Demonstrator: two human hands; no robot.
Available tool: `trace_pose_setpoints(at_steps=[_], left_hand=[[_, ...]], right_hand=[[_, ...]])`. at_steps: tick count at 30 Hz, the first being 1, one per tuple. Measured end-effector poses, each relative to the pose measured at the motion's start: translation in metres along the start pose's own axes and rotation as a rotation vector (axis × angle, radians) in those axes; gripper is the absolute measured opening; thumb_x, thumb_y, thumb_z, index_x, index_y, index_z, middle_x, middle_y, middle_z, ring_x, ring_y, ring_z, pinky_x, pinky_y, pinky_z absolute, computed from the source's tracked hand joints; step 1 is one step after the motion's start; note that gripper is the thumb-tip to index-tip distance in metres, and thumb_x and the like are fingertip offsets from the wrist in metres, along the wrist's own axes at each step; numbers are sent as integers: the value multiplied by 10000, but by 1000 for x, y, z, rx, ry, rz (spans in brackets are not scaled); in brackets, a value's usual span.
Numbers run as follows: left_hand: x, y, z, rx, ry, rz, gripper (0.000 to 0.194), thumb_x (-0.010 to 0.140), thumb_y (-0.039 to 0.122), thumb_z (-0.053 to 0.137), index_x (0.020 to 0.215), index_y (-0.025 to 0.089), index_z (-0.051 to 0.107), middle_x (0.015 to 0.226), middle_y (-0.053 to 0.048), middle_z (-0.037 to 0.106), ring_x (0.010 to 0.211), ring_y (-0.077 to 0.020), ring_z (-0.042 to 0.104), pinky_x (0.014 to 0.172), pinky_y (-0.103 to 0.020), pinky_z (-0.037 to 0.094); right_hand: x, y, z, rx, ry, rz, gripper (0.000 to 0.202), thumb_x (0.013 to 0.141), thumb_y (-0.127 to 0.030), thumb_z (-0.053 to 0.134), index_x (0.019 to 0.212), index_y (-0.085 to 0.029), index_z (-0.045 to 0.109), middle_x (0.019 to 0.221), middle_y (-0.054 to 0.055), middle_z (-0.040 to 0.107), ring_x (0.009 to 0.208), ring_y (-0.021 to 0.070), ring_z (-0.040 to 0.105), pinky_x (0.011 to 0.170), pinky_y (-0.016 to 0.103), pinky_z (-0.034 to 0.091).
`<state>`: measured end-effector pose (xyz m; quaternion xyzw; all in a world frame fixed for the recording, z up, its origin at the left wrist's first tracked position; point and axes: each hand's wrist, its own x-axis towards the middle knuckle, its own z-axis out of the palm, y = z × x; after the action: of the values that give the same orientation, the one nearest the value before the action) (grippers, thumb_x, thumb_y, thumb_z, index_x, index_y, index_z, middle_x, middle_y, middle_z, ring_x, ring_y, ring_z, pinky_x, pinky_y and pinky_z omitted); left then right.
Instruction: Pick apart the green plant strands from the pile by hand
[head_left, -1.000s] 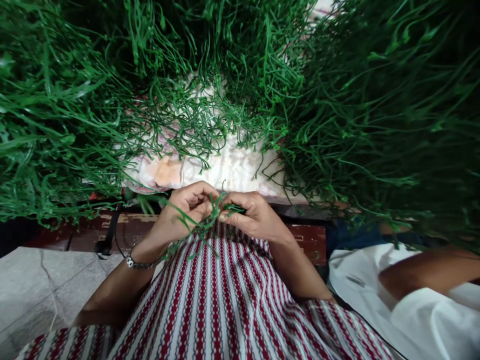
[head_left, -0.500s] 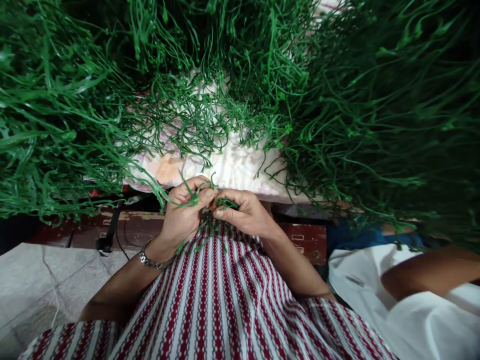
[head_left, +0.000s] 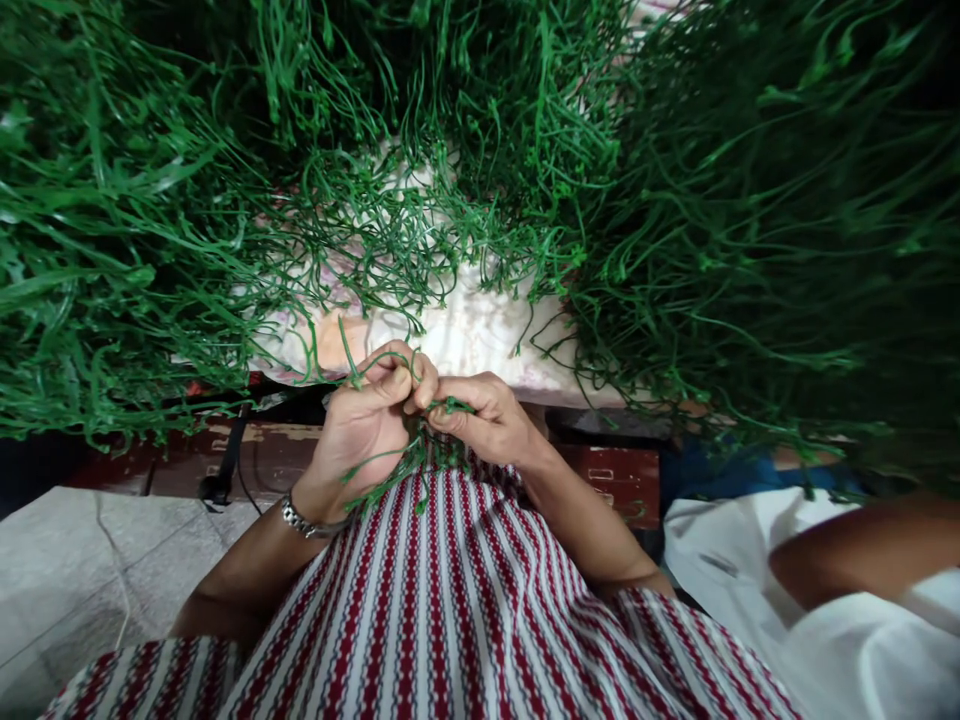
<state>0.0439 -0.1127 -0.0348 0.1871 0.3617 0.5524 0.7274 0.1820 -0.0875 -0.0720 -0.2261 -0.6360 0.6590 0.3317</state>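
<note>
My left hand, with a metal watch at its wrist, pinches thin green strands between thumb and curled fingers. Its fingertips meet those of my right hand, which is closed on a small green bunch. More green strands hang below both hands, over the striped cloth on my lap. Beyond the hands, loose green strands lie scattered on a pale patterned cloth.
Big heaps of green strands stand at the left and right. A dark red wooden piece runs under the cloth's near edge. At the lower right are a person's bare arm and white clothing.
The strands in my left hand have swung up and now curve over its fingers. My left fingers have shifted against my right fingertips. My right hand has barely moved.
</note>
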Motion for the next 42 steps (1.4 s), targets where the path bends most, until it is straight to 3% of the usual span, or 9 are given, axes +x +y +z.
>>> trace_pose_setpoints(at_steps=[13, 17, 19, 22, 28, 30, 34, 37, 42], left_hand=[[-13, -1, 3, -20, -61, -124, 199, 710, 248, 634, 628, 143, 486, 557, 21, 419, 509, -68, 381, 531, -215, 313], [-11, 10, 4, -68, -11, -77, 228, 730, 242, 626, 626, 160, 440, 496, 67, 249, 448, -52, 255, 514, -217, 299], [-9, 17, 5, -52, 8, 18, 251, 739, 227, 621, 621, 169, 407, 490, 77, 184, 431, -50, 216, 529, -225, 318], [-7, 20, 6, 43, -18, 65, 239, 750, 232, 616, 634, 173, 416, 496, 63, 272, 467, -66, 323, 582, -244, 363], [0, 13, 4, 201, 87, 217, 131, 747, 198, 630, 703, 173, 508, 553, 40, 419, 519, -82, 431, 585, -241, 381], [1, 10, 5, 249, 94, 259, 103, 757, 187, 618, 714, 171, 526, 583, 30, 451, 543, -89, 462, 587, -241, 387], [2, 5, 12, 298, 97, 313, 79, 779, 166, 590, 714, 167, 544, 612, 17, 494, 570, -86, 483, 591, -223, 390], [2, -1, 16, 291, 83, 312, 80, 782, 165, 592, 714, 168, 549, 629, 15, 522, 581, -80, 489, 587, -203, 398], [1, -2, 13, 322, 62, 222, 69, 751, 212, 649, 754, 174, 591, 676, 15, 557, 618, -81, 516, 584, -184, 417]], right_hand=[[-2, -2, -12, 26, -232, -160, 275, 863, -261, 514, 621, -131, 517, 525, -37, 415, 492, 43, 376, 498, 172, 316], [-9, 1, -10, 85, -308, -124, 346, 868, -392, 494, 628, -144, 518, 531, -21, 461, 481, 53, 411, 496, 188, 345], [-12, 2, -12, 73, -243, -140, 389, 861, -463, 482, 627, -153, 511, 540, -13, 485, 479, 61, 436, 498, 196, 365], [-13, -5, -22, -58, 7, -220, 366, 880, -449, 458, 670, -156, 517, 587, -2, 497, 523, 78, 462, 522, 214, 375], [-14, -30, -35, -600, 264, -251, 256, 896, -320, 441, 724, -155, 532, 965, 103, 520, 934, 184, 499, 798, 332, 394], [-16, -32, -29, -620, 288, -237, 211, 897, -272, 430, 741, -160, 517, 958, 95, 544, 902, 172, 524, 776, 314, 404], [-15, -24, -8, -553, 342, -115, 139, 898, -206, 423, 815, -161, 524, 668, -7, 503, 617, 89, 488, 611, 215, 385], [-11, -15, 5, -509, 292, -56, 108, 844, -232, 538, 909, -147, 532, 725, -14, 519, 635, 73, 482, 609, 190, 377], [-12, -7, 11, -357, 227, -33, 123, 785, -242, 623, 805, -139, 558, 670, -38, 484, 600, 58, 433, 596, 176, 357]])
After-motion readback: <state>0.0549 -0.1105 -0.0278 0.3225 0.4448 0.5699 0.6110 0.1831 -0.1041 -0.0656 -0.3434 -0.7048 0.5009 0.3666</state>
